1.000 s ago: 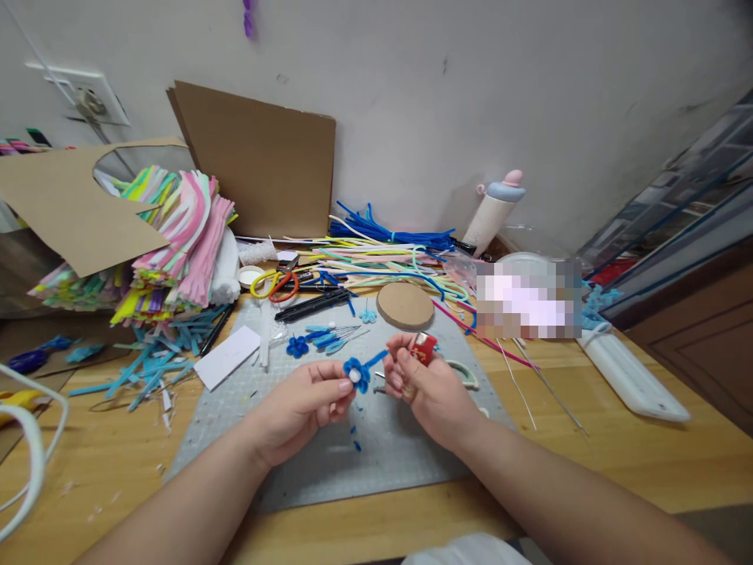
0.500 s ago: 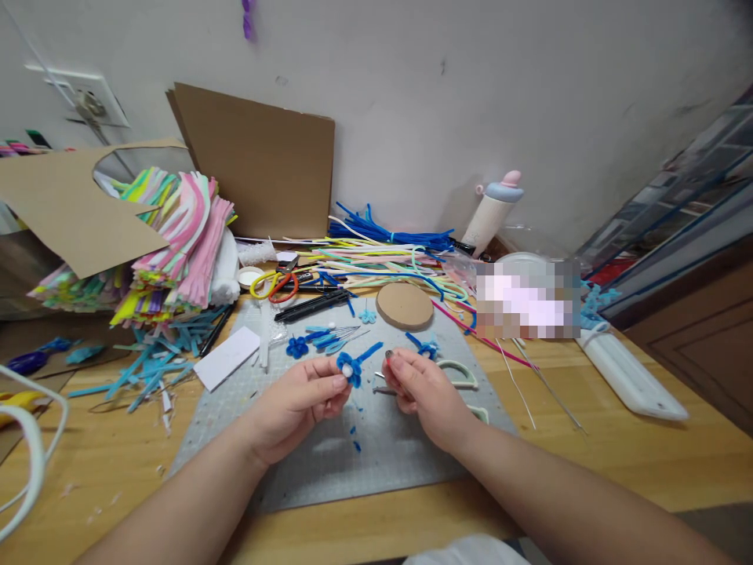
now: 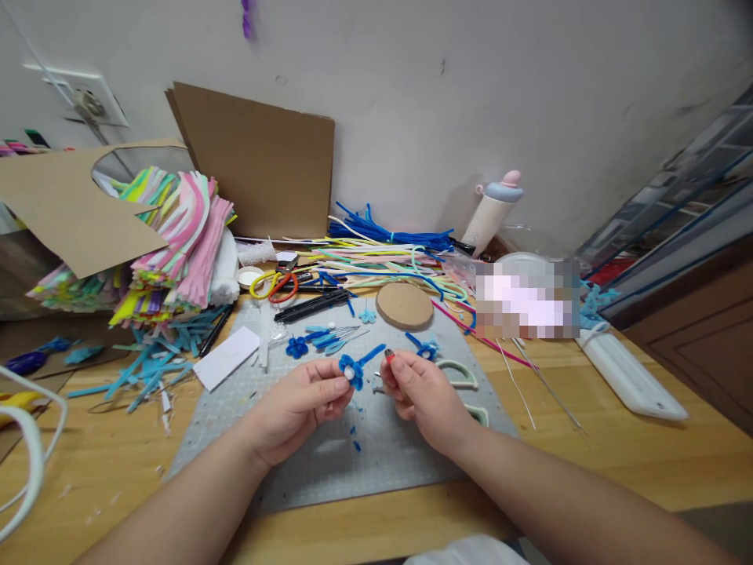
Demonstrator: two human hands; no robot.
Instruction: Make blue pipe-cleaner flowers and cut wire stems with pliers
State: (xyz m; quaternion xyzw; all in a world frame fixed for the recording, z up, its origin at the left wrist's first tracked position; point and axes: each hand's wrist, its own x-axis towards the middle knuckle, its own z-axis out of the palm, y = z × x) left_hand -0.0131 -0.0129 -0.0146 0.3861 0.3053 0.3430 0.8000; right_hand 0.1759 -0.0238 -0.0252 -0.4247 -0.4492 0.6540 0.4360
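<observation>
Between the thumb and fingers of my left hand (image 3: 318, 396) is a blue pipe-cleaner flower (image 3: 351, 371) with a white centre, its blue stem pointing up to the right. My right hand (image 3: 423, 392) is closed around a small red lighter (image 3: 389, 357); only its metal top and a bit of red show. A gap separates the lighter from the stem's tip. Partly behind my right hand lie pale-green-handled scissors (image 3: 462, 375) and another blue flower (image 3: 428, 350). Beyond my left hand a dark blue flower (image 3: 297, 346) rests on the grey cutting mat (image 3: 306, 486).
Bundled pastel pipe cleaners (image 3: 182, 235) are heaped at left, with loose blue ones (image 3: 391, 233) along the wall. A cardboard disc (image 3: 405, 306), a black tool (image 3: 311, 306) and red-and-yellow-handled scissors (image 3: 283, 287) lie behind the hands. A white glue gun (image 3: 632, 377) is at right.
The lighter in my right hand has tilted slightly, so more of its red body shows. My left hand and the flower have barely shifted.
</observation>
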